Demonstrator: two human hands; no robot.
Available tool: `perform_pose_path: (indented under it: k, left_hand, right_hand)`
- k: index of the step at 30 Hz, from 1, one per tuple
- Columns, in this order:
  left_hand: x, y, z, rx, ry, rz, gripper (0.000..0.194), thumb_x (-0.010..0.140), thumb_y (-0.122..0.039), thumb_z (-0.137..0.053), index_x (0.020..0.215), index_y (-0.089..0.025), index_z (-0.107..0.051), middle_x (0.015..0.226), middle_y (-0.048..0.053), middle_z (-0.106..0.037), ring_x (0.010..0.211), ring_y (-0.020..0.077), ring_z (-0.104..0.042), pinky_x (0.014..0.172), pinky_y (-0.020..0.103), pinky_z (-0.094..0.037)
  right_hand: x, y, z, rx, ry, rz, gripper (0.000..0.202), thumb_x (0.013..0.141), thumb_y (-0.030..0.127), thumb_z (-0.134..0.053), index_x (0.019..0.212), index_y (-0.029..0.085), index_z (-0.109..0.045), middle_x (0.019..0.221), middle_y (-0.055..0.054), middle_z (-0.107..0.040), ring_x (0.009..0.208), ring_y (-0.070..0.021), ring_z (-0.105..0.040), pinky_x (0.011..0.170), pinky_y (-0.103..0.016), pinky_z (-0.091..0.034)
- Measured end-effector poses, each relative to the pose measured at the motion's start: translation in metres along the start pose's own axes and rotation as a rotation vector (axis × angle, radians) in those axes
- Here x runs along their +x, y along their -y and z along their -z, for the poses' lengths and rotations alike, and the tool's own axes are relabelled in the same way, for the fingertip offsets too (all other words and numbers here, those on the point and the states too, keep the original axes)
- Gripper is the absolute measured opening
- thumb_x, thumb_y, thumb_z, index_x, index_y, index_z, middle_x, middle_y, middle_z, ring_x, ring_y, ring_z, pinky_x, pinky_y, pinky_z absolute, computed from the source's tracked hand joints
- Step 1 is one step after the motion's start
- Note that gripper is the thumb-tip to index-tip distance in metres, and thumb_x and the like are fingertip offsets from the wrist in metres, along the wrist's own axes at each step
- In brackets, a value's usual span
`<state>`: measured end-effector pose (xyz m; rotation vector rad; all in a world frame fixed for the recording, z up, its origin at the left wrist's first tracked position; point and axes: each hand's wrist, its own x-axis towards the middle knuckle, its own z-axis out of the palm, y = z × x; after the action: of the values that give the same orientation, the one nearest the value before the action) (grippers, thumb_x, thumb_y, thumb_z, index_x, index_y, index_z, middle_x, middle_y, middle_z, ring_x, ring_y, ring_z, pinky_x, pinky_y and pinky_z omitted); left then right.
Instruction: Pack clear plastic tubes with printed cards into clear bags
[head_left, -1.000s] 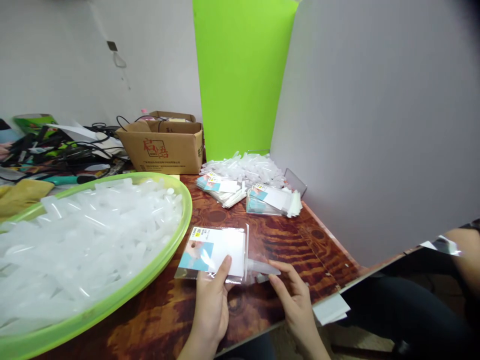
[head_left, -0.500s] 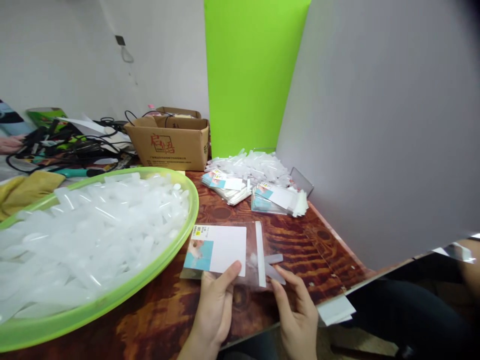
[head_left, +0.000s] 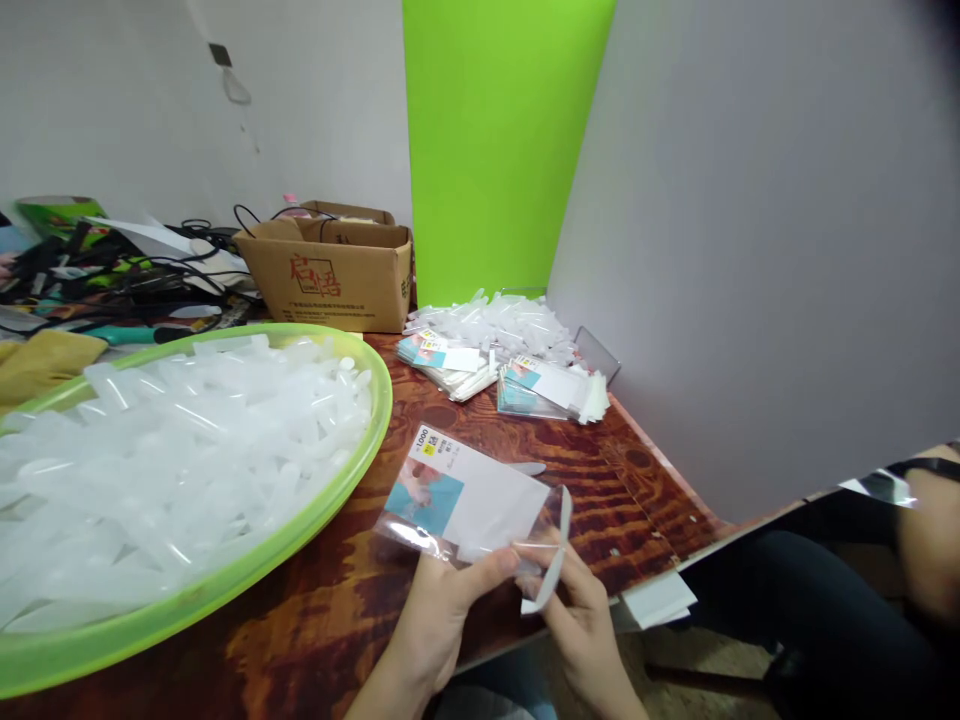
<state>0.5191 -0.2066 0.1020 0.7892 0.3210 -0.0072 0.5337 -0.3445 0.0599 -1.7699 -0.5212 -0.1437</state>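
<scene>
A clear plastic bag (head_left: pixel 397 530) with a white, blue-cornered printed card (head_left: pixel 487 490) inside is tilted above the table. My left hand (head_left: pixel 442 610) pinches its lower edge, thumb on the front. At the bag's right end, the mouth with its white strip (head_left: pixel 553 575) bows open. My right hand (head_left: pixel 577 610) has its fingers closed at and partly inside this mouth, on a translucent plastic piece (head_left: pixel 529 568) that the film and fingers mostly hide. Another translucent piece (head_left: pixel 531 468) lies on the table just behind the bag.
A large green basin (head_left: pixel 379 420) heaped with translucent plastic pieces (head_left: pixel 187 450) stands at left. Packed card bags (head_left: pixel 551 385) and more pieces (head_left: pixel 495 325) lie at the back, by a cardboard box (head_left: pixel 330 280). A grey partition (head_left: pixel 750 250) borders the right; another person's arm (head_left: pixel 930 540) shows beyond.
The bag has lifted and tilted, its mouth spreading open. My right hand has brought the plastic piece from beside the bag into the mouth. My left hand keeps its hold.
</scene>
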Motion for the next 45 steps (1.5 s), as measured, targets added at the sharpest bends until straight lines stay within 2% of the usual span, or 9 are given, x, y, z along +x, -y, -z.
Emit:
perform_pose_path:
  k: [5, 12, 19, 22, 27, 33, 38, 40, 45]
  left_hand:
    - [-0.003, 0.002, 0.01, -0.058, 0.075, 0.145, 0.056, 0.064, -0.016, -0.078, 0.117, -0.018, -0.057, 0.112, 0.01, -0.068, 0.103, 0.0241, -0.063, 0.091, 0.033, -0.047]
    - [-0.016, 0.013, 0.016, -0.017, 0.038, 0.202, 0.062, 0.071, -0.017, -0.073, 0.127, -0.017, -0.046, 0.113, 0.009, -0.067, 0.102, 0.0218, -0.063, 0.089, 0.03, -0.049]
    - [-0.018, 0.006, 0.019, -0.124, -0.132, 0.111, 0.063, 0.071, -0.019, -0.074, 0.127, -0.02, -0.044, 0.114, 0.008, -0.067, 0.098, 0.0202, -0.064, 0.081, 0.029, -0.053]
    - [-0.018, 0.008, 0.019, -0.124, -0.183, 0.147, 0.059, 0.071, -0.018, -0.074, 0.123, -0.019, -0.047, 0.107, 0.007, -0.069, 0.092, 0.0176, -0.066, 0.075, 0.026, -0.054]
    - [-0.02, 0.014, 0.018, -0.143, -0.214, 0.125, 0.072, 0.07, -0.013, -0.074, 0.132, -0.022, -0.037, 0.105, 0.006, -0.069, 0.092, 0.0179, -0.066, 0.073, 0.024, -0.053]
    - [-0.019, 0.002, 0.015, -0.188, -0.205, 0.073, 0.063, 0.072, -0.018, -0.073, 0.126, -0.021, -0.042, 0.113, 0.007, -0.066, 0.094, 0.0183, -0.065, 0.075, 0.028, -0.056]
    - [-0.018, 0.003, 0.017, -0.16, -0.228, 0.153, 0.046, 0.062, -0.027, -0.081, 0.1, -0.015, -0.057, 0.096, 0.008, -0.07, 0.075, 0.015, -0.066, 0.064, 0.025, -0.055]
    - [-0.017, 0.009, 0.015, -0.129, -0.272, 0.173, 0.047, 0.055, -0.026, -0.085, 0.093, -0.015, -0.058, 0.083, 0.004, -0.07, 0.068, 0.0131, -0.065, 0.059, 0.023, -0.055]
    - [-0.013, 0.019, 0.009, -0.123, -0.261, 0.149, 0.061, 0.046, -0.026, -0.089, 0.097, -0.015, -0.058, 0.086, 0.007, -0.072, 0.073, 0.0178, -0.069, 0.057, 0.022, -0.055]
  right_hand:
    - [-0.001, 0.007, 0.012, 0.002, 0.321, -0.091, 0.037, 0.091, 0.025, -0.047, 0.127, 0.032, -0.055, 0.15, -0.002, -0.029, 0.136, -0.0236, -0.031, 0.108, -0.042, -0.03]
    - [0.005, 0.023, 0.009, -0.25, 0.554, -0.014, 0.074, 0.074, 0.013, -0.06, 0.141, 0.031, -0.035, 0.144, -0.008, -0.04, 0.132, -0.0289, -0.037, 0.106, -0.05, -0.03]
    - [0.001, 0.011, 0.007, -0.052, 0.322, 0.091, 0.046, 0.082, 0.013, -0.055, 0.124, 0.033, -0.057, 0.142, -0.006, -0.038, 0.133, -0.0255, -0.035, 0.106, -0.044, -0.033]
    - [0.003, 0.01, 0.002, -0.155, 0.368, 0.093, 0.049, 0.081, 0.013, -0.054, 0.126, 0.034, -0.055, 0.146, -0.005, -0.033, 0.136, -0.0276, -0.03, 0.107, -0.049, -0.029]
    - [0.007, 0.01, -0.007, -0.237, 0.479, 0.002, 0.057, 0.077, 0.016, -0.058, 0.13, 0.035, -0.051, 0.154, -0.003, -0.016, 0.14, -0.0342, -0.016, 0.106, -0.056, -0.023]
    - [0.018, 0.007, -0.001, 0.158, 0.372, -0.01, 0.033, 0.083, 0.048, -0.054, 0.104, 0.029, -0.071, 0.139, -0.007, -0.043, 0.13, -0.0307, -0.038, 0.105, -0.048, -0.031]
    - [0.015, 0.005, -0.007, 0.092, 0.404, -0.024, 0.039, 0.088, 0.054, -0.043, 0.106, 0.032, -0.07, 0.139, -0.004, -0.044, 0.13, -0.0287, -0.035, 0.107, -0.049, -0.026]
    - [0.013, -0.003, -0.017, 0.063, 0.34, -0.045, 0.045, 0.086, 0.058, -0.041, 0.101, 0.029, -0.072, 0.138, -0.004, -0.044, 0.129, -0.03, -0.035, 0.108, -0.05, -0.023]
    - [0.022, -0.035, -0.042, 0.12, 0.153, -0.192, 0.04, 0.068, 0.061, -0.063, 0.089, 0.028, -0.073, 0.102, -0.005, -0.064, 0.101, -0.0284, -0.056, 0.089, -0.042, -0.046]
